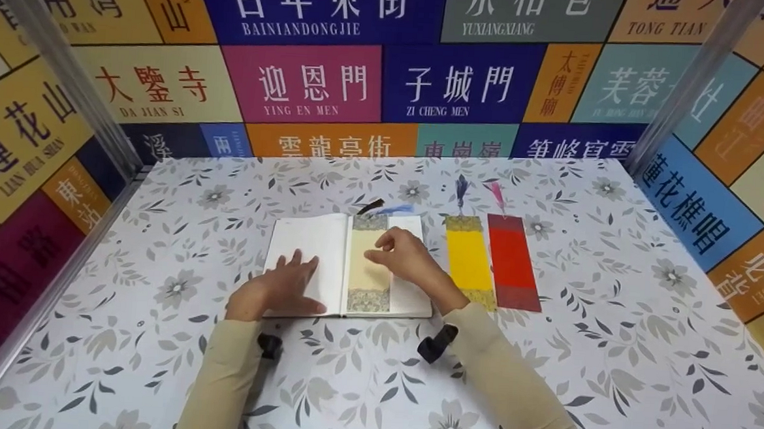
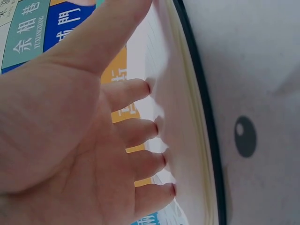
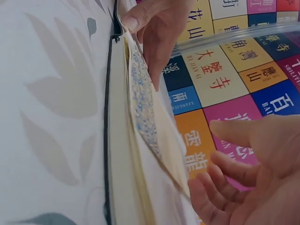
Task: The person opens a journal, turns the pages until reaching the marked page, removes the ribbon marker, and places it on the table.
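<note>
An open notebook [image 1: 308,243] with white pages lies on the table. My left hand [image 1: 279,287] rests on its left page, fingers spread; in the left wrist view the fingertips [image 2: 157,161] touch the paper. On the right page lies a cream bookmark [image 1: 368,263] with patterned bands at both ends. A black tassel [image 1: 370,207] and a light blue tassel [image 1: 395,209] stick out past the notebook's top edge. Over the bookmark hovers my right hand [image 1: 409,258], fingers loosely bent. The right wrist view shows its thumb and fingers [image 3: 222,187] apart, holding nothing.
Right of the notebook lie a yellow bookmark [image 1: 469,261] with a dark blue tassel and a red bookmark [image 1: 515,264] with a pink tassel. The tabletop [image 1: 372,397] has a floral cover. Colourful panels [image 1: 304,83] with Chinese lettering stand behind and at both sides.
</note>
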Action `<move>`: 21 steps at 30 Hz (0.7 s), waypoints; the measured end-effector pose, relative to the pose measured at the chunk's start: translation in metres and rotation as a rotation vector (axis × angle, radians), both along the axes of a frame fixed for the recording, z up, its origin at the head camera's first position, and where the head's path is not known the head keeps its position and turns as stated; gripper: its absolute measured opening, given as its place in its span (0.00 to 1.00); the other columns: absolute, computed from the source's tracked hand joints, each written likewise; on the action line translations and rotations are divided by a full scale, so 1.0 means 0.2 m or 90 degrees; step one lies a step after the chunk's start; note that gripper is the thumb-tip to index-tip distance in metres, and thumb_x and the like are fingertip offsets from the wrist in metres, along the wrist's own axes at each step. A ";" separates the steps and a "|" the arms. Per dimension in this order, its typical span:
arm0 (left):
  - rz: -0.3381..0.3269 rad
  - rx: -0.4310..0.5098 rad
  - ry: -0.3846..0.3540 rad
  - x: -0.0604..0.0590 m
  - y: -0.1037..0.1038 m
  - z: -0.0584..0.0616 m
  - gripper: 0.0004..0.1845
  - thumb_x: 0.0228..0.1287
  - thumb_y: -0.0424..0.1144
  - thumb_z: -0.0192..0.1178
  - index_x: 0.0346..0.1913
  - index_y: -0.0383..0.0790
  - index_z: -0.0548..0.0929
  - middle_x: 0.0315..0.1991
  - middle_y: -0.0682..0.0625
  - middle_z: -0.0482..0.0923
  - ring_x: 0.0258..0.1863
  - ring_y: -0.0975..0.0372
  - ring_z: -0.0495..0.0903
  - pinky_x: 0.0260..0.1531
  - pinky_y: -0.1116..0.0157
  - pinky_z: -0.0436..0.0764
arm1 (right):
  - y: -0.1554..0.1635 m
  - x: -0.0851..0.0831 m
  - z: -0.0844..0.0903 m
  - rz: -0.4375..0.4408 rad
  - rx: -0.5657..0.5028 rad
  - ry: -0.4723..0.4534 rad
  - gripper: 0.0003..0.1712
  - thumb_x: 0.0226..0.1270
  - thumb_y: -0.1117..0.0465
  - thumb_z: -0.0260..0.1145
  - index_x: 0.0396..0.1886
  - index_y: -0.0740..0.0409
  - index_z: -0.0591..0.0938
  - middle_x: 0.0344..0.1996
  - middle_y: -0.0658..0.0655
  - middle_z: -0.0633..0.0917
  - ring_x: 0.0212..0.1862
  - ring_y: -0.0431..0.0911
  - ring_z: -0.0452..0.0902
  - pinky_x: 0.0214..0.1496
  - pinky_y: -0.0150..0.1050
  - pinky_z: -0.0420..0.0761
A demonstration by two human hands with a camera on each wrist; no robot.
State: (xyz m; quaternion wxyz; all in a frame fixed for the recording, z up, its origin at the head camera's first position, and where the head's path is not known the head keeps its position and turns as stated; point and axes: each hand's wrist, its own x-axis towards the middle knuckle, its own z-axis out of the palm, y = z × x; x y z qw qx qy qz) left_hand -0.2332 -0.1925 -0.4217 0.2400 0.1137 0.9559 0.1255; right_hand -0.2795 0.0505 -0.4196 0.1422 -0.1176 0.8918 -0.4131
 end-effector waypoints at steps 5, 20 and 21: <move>0.002 0.000 0.003 0.00 0.00 -0.01 0.53 0.64 0.56 0.65 0.80 0.34 0.48 0.78 0.24 0.37 0.75 0.27 0.41 0.73 0.31 0.49 | 0.00 -0.01 -0.05 -0.084 -0.013 -0.053 0.29 0.64 0.49 0.72 0.54 0.61 0.73 0.52 0.63 0.76 0.35 0.47 0.72 0.31 0.34 0.75; -0.004 0.008 0.007 0.01 0.00 0.00 0.53 0.64 0.56 0.65 0.80 0.33 0.48 0.77 0.23 0.37 0.75 0.26 0.42 0.72 0.31 0.51 | -0.08 0.03 -0.08 -0.115 0.168 0.014 0.51 0.48 0.42 0.81 0.66 0.63 0.70 0.60 0.68 0.75 0.54 0.58 0.77 0.60 0.54 0.80; -0.004 0.010 0.005 0.01 0.00 0.01 0.53 0.64 0.56 0.65 0.80 0.33 0.48 0.77 0.23 0.37 0.75 0.26 0.41 0.72 0.31 0.51 | -0.08 0.04 -0.08 -0.111 0.174 0.015 0.51 0.48 0.42 0.81 0.65 0.64 0.71 0.59 0.67 0.76 0.55 0.58 0.77 0.60 0.53 0.80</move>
